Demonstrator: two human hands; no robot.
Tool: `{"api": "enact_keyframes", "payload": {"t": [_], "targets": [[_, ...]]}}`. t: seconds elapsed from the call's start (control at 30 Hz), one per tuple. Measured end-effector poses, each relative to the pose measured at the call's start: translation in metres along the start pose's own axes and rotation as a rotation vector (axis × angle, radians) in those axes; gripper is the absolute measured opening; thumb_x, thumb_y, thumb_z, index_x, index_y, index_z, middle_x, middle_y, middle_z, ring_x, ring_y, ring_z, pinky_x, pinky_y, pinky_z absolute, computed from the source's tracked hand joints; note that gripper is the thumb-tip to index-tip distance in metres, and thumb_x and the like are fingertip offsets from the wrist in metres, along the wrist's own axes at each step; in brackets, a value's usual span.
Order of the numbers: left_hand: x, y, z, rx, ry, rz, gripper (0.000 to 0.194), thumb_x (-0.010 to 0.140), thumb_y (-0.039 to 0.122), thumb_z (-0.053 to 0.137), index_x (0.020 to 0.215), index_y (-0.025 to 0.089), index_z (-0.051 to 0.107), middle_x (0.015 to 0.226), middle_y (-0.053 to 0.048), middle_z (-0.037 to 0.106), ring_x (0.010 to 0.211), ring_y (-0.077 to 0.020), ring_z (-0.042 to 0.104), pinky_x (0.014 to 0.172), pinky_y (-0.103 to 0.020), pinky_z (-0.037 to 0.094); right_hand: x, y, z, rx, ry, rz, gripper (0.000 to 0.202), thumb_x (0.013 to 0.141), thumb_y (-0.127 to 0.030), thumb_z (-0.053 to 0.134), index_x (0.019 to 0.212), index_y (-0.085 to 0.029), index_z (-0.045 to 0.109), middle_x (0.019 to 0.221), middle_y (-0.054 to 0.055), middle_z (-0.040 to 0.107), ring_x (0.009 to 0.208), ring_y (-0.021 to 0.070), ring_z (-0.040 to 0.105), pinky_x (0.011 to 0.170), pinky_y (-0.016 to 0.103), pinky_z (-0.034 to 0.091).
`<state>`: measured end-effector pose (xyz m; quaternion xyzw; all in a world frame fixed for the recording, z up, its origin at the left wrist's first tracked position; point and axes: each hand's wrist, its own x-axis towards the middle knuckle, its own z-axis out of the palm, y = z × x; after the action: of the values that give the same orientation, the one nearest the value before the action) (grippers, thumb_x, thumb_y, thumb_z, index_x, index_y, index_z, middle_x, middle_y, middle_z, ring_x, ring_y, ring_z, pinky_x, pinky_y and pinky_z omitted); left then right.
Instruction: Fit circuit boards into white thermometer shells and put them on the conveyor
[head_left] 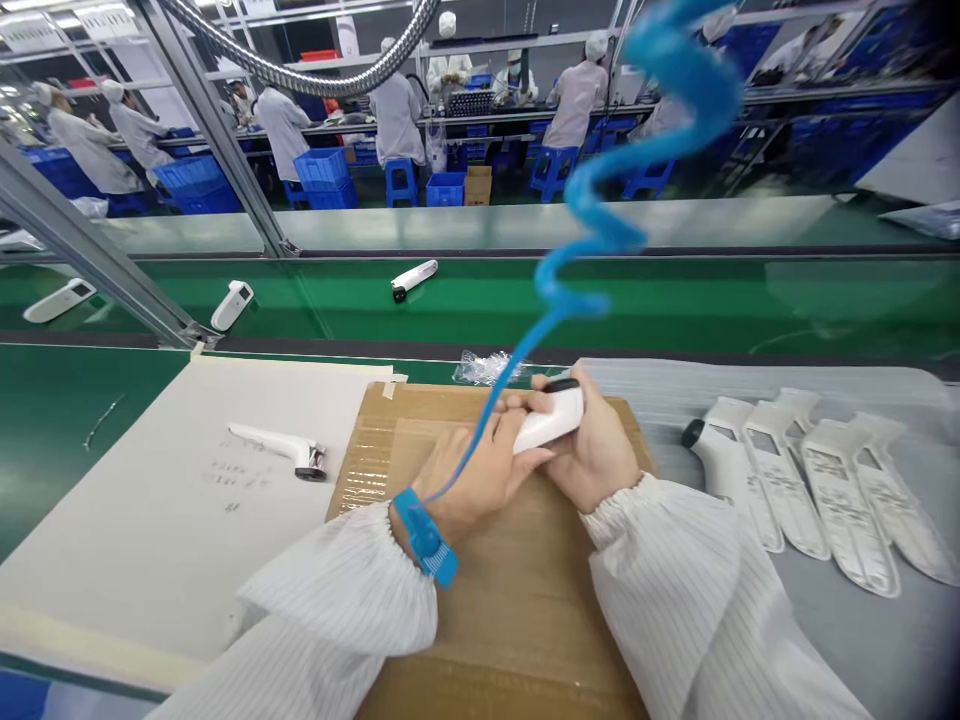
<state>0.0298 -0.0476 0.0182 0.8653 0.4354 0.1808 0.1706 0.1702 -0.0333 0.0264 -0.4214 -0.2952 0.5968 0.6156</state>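
Over the cardboard sheet (480, 590), both hands hold a white handheld device with a black end (551, 418), its kind not certain. My left hand (476, 455), wearing a blue wrist strap (425, 538) with a coiled blue cord (555, 285), is closed around its lower end. My right hand (600, 445) grips its upper part from the right. The fingers hide much of the casing. On the white paper to the left lies a similar device part (281, 448) with a dark end. White casing shells (844, 490) lie in a row at right, one with a black tip.
A green conveyor belt (495, 305) runs across ahead, bearing several white devices (415, 280). Crumpled clear plastic (484, 368) lies behind the cardboard. A metal post (210, 120) slants up at left. Co-workers (397, 105) in white sit at a far bench.
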Motion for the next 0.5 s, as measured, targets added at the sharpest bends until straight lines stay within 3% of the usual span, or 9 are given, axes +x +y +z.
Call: {"api": "enact_keyframes", "payload": {"t": [0.1,0.2,0.3,0.4,0.5], "targets": [[0.002,0.007,0.0,0.121,-0.056,0.017,0.062,0.1,0.055,0.043,0.149,0.017,0.043,0.119,-0.019,0.068,0.087,-0.0335,0.071,0.071,-0.04,0.054,0.001,-0.003,-0.006,0.001,0.017,0.009,0.045,0.089,-0.064,0.044,0.062,-0.028,0.043,0.046,-0.003,0.028,0.061,0.0247,0.06,0.077,0.045,0.06],[0.003,0.001,-0.006,0.068,0.0,-0.025,0.054,0.102,0.051,0.038,0.143,0.018,0.049,0.113,-0.016,0.071,0.088,-0.0315,0.071,0.073,-0.039,0.052,-0.001,-0.007,-0.005,0.015,-0.053,0.029,0.04,0.092,-0.06,0.046,0.072,-0.026,0.053,0.056,0.0,0.046,0.072,0.0246,0.065,0.08,0.044,0.059],[0.003,-0.008,-0.012,-0.054,0.196,-0.112,0.043,0.104,0.048,0.036,0.13,0.02,0.057,0.117,-0.011,0.07,0.105,-0.0293,0.067,0.083,-0.038,0.051,-0.005,-0.006,0.003,-0.02,-0.221,-0.003,0.034,0.094,-0.059,0.052,0.093,-0.026,0.06,0.09,0.005,0.067,0.099,0.0262,0.067,0.09,0.045,0.059],[0.001,-0.012,-0.012,-0.147,0.429,-0.053,0.049,0.099,0.05,0.051,0.136,0.018,0.05,0.132,-0.011,0.064,0.12,-0.027,0.06,0.098,-0.038,0.048,-0.011,0.004,0.012,-0.01,-0.281,-0.003,0.03,0.094,-0.053,0.059,0.103,-0.025,0.063,0.111,0.008,0.069,0.116,0.0255,0.063,0.099,0.043,0.056],[0.0,-0.009,-0.009,-0.084,0.479,0.064,0.046,0.102,0.044,0.047,0.138,0.015,0.049,0.135,-0.012,0.062,0.122,-0.0271,0.058,0.103,-0.04,0.045,-0.016,0.015,0.017,0.045,-0.219,0.026,0.026,0.09,-0.048,0.067,0.099,-0.024,0.067,0.108,0.008,0.071,0.118,0.0259,0.063,0.102,0.042,0.056]]}}
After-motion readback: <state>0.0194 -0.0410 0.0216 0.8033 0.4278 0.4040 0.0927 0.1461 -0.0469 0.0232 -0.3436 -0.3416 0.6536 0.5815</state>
